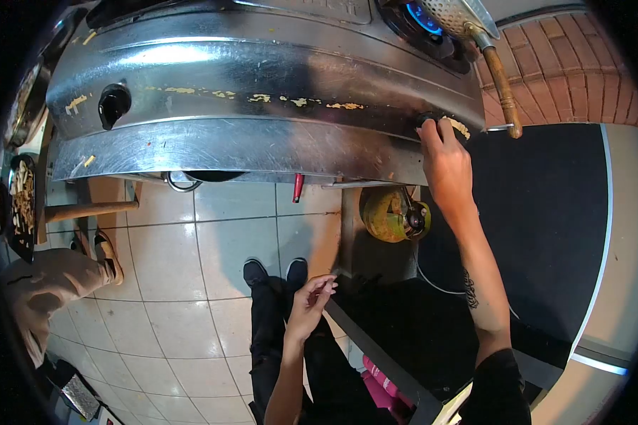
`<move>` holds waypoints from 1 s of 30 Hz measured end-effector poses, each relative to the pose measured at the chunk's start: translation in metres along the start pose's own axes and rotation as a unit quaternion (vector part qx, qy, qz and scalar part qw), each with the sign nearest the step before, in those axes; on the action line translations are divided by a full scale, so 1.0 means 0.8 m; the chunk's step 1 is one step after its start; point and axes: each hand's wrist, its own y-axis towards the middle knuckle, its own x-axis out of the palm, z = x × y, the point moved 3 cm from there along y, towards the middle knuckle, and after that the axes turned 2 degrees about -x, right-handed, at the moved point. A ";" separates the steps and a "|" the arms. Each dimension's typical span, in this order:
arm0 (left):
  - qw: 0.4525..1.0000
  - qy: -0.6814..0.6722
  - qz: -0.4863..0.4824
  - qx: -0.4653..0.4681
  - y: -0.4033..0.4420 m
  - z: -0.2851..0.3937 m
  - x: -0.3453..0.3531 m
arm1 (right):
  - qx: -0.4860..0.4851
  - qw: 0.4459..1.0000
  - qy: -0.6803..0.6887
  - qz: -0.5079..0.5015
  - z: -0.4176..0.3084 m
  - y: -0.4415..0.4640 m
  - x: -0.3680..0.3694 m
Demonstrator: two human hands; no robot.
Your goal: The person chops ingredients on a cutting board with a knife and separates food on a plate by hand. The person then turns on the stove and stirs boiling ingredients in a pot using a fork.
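Gripping the knob [427, 116] on the right front of the stove [248, 145], the right hand [448, 161] has the flame [424, 18] already lit; whether turning is finished, I cannot tell. The left hand [310, 306] hangs empty.

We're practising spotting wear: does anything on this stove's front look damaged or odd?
Yes: ragged yellowish patches form a broken line across the stove, mostly between the black knob and the right hand. They look odd against bare metal, perhaps peeling paint or sticker.
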 end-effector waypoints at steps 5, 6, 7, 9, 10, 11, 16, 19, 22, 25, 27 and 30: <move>1.000 -0.002 -0.002 0.011 0.002 -0.011 -0.001 | 0.006 1.000 0.015 0.015 0.001 0.001 0.003; 1.000 -0.001 -0.001 0.010 0.002 -0.010 0.001 | 0.002 1.000 0.019 0.025 0.002 0.000 0.004; 1.000 0.000 0.001 0.010 0.001 -0.009 0.002 | 0.004 0.999 0.017 0.027 0.002 0.000 0.003; 1.000 0.001 0.003 -0.005 -0.002 -0.003 0.004 | 0.012 0.999 0.036 0.036 0.002 0.001 0.004; 1.000 0.000 0.006 -0.022 -0.004 -0.003 0.005 | 0.013 0.998 0.037 0.039 0.002 0.001 0.005; 1.000 0.002 0.006 -0.021 -0.005 -0.004 0.005 | 0.018 0.998 0.046 0.040 0.003 0.001 0.005; 1.000 -0.005 0.006 0.016 -0.005 -0.012 0.004 | 0.033 0.996 0.062 0.056 0.002 0.001 0.007; 1.000 -0.002 0.009 0.010 -0.008 -0.008 0.007 | 0.046 0.994 0.076 0.064 0.000 0.002 0.006; 1.000 0.008 0.014 0.004 -0.011 0.000 0.007 | 0.077 0.989 0.094 0.083 -0.003 0.000 0.003; 0.999 0.034 0.009 0.011 -0.011 0.001 0.000 | 0.116 0.979 0.120 0.115 -0.014 -0.024 -0.013; 0.999 0.042 0.011 -0.001 -0.011 0.009 0.000 | 0.243 0.946 0.209 0.040 -0.022 -0.059 -0.018; 0.999 0.043 0.010 -0.005 -0.017 0.036 0.012 | 0.299 0.883 0.361 0.004 -0.046 -0.132 -0.001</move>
